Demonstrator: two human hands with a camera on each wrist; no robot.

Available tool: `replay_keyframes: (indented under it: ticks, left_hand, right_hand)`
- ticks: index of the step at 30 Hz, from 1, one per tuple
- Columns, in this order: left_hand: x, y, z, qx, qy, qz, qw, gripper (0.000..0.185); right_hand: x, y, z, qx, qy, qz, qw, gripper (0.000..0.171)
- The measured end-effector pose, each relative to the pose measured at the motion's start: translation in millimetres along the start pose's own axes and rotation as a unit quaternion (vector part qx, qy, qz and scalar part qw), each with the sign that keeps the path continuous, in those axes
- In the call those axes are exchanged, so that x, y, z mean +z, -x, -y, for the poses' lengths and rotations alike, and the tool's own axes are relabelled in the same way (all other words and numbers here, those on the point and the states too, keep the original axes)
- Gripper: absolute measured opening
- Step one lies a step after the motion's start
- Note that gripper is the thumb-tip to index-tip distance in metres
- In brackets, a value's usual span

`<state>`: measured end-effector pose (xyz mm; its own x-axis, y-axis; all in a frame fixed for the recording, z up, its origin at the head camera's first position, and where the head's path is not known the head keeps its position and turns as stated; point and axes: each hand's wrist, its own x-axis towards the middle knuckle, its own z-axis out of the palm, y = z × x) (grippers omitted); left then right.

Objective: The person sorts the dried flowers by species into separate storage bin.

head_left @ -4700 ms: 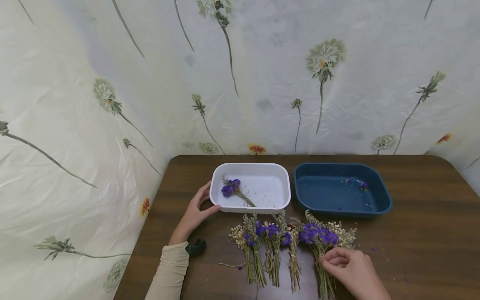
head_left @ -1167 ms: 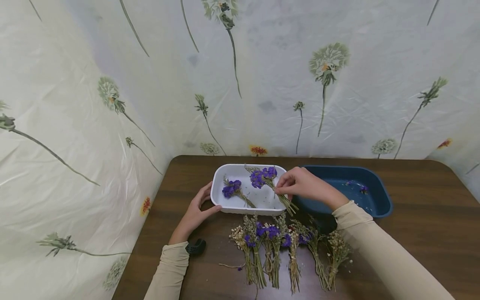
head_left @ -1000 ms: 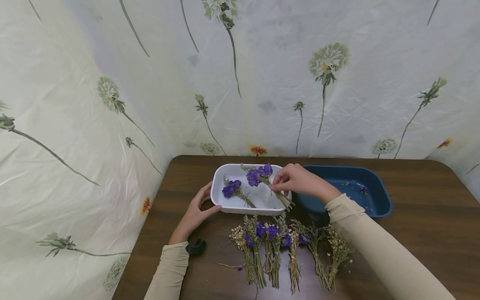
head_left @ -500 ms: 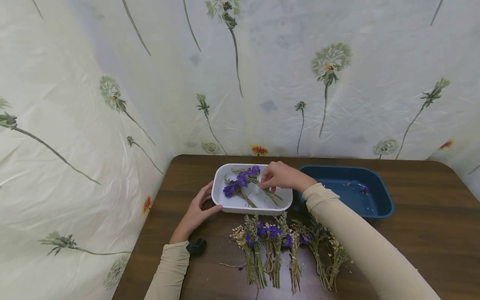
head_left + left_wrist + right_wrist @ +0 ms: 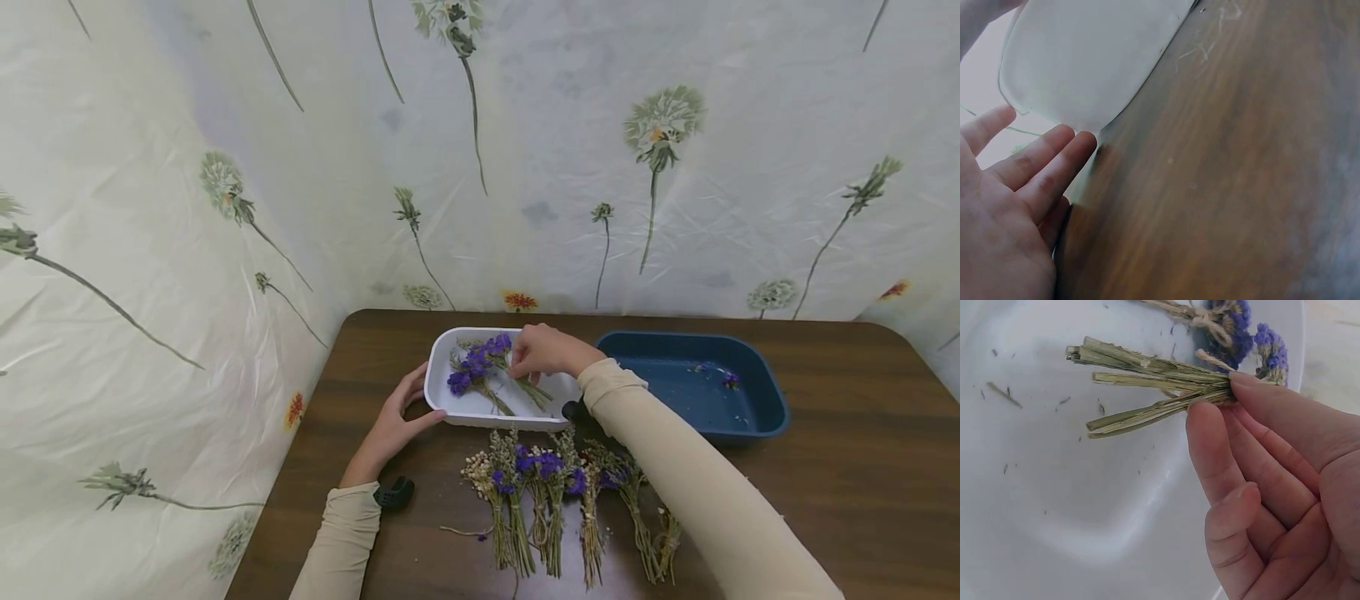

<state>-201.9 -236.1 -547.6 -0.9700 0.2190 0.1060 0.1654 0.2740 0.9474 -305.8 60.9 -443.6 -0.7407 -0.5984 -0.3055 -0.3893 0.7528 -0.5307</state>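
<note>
My right hand (image 5: 552, 351) is over the white tray (image 5: 498, 420) and pinches a tied bunch of purple dried flowers by its stems. In the right wrist view thumb and forefinger meet on the green stems (image 5: 1147, 367), their cut ends pointing left. A second purple bunch (image 5: 467, 379) lies in the tray, its twine bow (image 5: 1210, 324) visible; the flower heads of both overlap in the head view. At the tray's left end, my left hand (image 5: 393, 423) touches the wall with nearly straight fingers (image 5: 1054, 178), thumb at the front corner.
A blue tray (image 5: 667, 392) with petal scraps stands to the right, partly behind my right sleeve (image 5: 697, 483). Several dried flower bunches (image 5: 517, 517) lie in a row before the trays. A loose bit of twine (image 5: 465, 531) lies to their left.
My right hand gripped a purple bunch from the right of the row, carried it to the white tray, then moved left and lowered it beside the other. My left hand stayed put.
</note>
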Motion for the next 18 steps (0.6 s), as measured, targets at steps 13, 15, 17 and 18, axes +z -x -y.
replay_keyframes:
  ticks: [13,15,17,18]
  left_hand:
    - [0.9,0.1,-3.7,-0.005,0.005,0.002,1.0,0.086]
    - [0.8,0.1,-3.4,-0.007,0.003,0.001,1.0,0.086]
    - [0.4,0.0,-2.6,-0.007,0.002,0.001,1.0,0.086]
    - [0.2,0.0,-2.2,-0.007,0.002,0.001,1.0,0.086]
  right_hand:
    - [9.8,-6.1,7.1,0.021,0.037,0.027,0.999,0.011]
    - [10.0,-6.1,8.8,0.018,0.038,0.029,0.999,0.011]
    - [10.7,-6.5,10.1,0.016,0.038,0.032,0.999,0.011]
    - [10.9,-7.2,10.4,0.012,0.036,0.033,0.999,0.012]
